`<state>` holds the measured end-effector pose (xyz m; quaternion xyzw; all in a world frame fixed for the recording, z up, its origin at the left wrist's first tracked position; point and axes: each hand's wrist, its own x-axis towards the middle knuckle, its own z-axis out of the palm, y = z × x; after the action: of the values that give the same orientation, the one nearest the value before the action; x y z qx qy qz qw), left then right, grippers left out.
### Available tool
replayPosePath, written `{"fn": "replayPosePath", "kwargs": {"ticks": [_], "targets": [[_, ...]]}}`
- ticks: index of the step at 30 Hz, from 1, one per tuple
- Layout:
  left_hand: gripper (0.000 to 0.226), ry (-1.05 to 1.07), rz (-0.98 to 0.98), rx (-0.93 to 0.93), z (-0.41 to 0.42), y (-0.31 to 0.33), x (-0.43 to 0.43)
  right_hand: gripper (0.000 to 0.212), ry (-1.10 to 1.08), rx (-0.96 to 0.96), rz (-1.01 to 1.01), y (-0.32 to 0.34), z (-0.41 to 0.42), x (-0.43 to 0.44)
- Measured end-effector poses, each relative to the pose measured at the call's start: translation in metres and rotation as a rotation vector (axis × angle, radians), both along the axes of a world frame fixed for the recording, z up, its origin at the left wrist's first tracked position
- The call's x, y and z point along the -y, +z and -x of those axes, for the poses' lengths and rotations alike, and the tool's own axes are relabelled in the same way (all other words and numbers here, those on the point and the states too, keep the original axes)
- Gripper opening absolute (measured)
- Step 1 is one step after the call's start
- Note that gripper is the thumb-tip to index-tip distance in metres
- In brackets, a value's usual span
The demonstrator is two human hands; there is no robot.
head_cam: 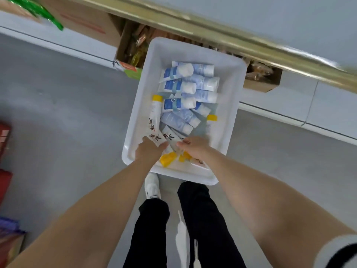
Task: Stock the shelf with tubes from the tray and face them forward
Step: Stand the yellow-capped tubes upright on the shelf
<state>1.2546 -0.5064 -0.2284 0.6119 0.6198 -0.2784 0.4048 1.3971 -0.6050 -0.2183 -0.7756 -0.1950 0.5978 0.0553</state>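
Your left hand: your left hand (148, 151) reaches into the near end of the tray, fingers curled round a printed tube (156, 139), white with red and black characters.
Your right hand: your right hand (195, 147) is just beside it, thumb and fingertips pinching a second printed tube (171, 137) of the same kind.
Caps: the yellow caps (168, 159) of the tubes you hold point back towards you, below your knuckles.
Tray: the white tray (229, 120) sits on the grey floor (67, 113), its far end pushed under the shelf.
Stock left in the tray: blue-and-white tubes (185, 88) lie heaped across the far half, overlapping one another. One yellow-capped tube (155, 111) lies along the left wall, and another yellow cap (212, 118) shows by the right wall.
Shelf: the gold shelf edge (212, 28) runs slantwise across the top, above the tray's far end; you cannot see the shelf's surface from here.
In your way: an open cardboard box (123, 49) stands under the shelf touching the tray's far left corner, and a second cardboard box (260, 82) is at its far right corner.
Underfoot: your white shoe (152, 184) is just beside the near rim, with your black trousers (201, 219) next to it.
Edges: a green packet (38, 8) lies at top left, and red goods (4, 136) stand at the far left, blurred.
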Motion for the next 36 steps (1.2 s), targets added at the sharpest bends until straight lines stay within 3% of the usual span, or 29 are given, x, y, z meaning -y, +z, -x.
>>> {"fn": "replayPosePath", "kwargs": {"ticks": [4,9,11,15,22,27,29,33,36], "targets": [[0.111,0.024,0.024,-0.079,0.0,-0.015,-0.003,0.062,0.001,-0.033,0.056,-0.012,0.003,-0.001],[0.096,0.173,0.127,-0.06,-0.009,-0.006,-0.009,0.07,-0.115,-0.08,0.13,-0.011,0.002,0.002],[0.089,0.281,0.227,-0.003,-0.007,-0.004,-0.01,0.06,-0.283,-0.154,0.118,-0.005,0.002,0.004],[0.049,0.518,0.383,0.188,-0.001,0.028,-0.006,0.042,-0.522,-0.26,0.056,0.024,0.0,0.01],[0.033,0.741,0.563,0.431,0.008,0.111,-0.013,0.041,-0.996,-0.313,-0.025,0.11,0.004,0.011],[0.022,0.596,0.591,0.642,-0.003,0.19,-0.031,0.038,-1.451,-0.558,-0.355,0.187,-0.001,0.014],[0.021,0.522,0.559,0.721,-0.014,0.225,-0.038,0.029,-1.528,-0.635,-0.528,0.226,-0.009,0.013],[0.023,0.389,0.498,0.943,-0.044,0.301,-0.049,0.021,-1.476,-0.568,-0.823,0.306,-0.029,0.014],[0.013,0.248,0.462,1.081,-0.066,0.364,-0.053,0.021,-1.243,-0.412,-0.988,0.366,-0.038,0.019]]}}
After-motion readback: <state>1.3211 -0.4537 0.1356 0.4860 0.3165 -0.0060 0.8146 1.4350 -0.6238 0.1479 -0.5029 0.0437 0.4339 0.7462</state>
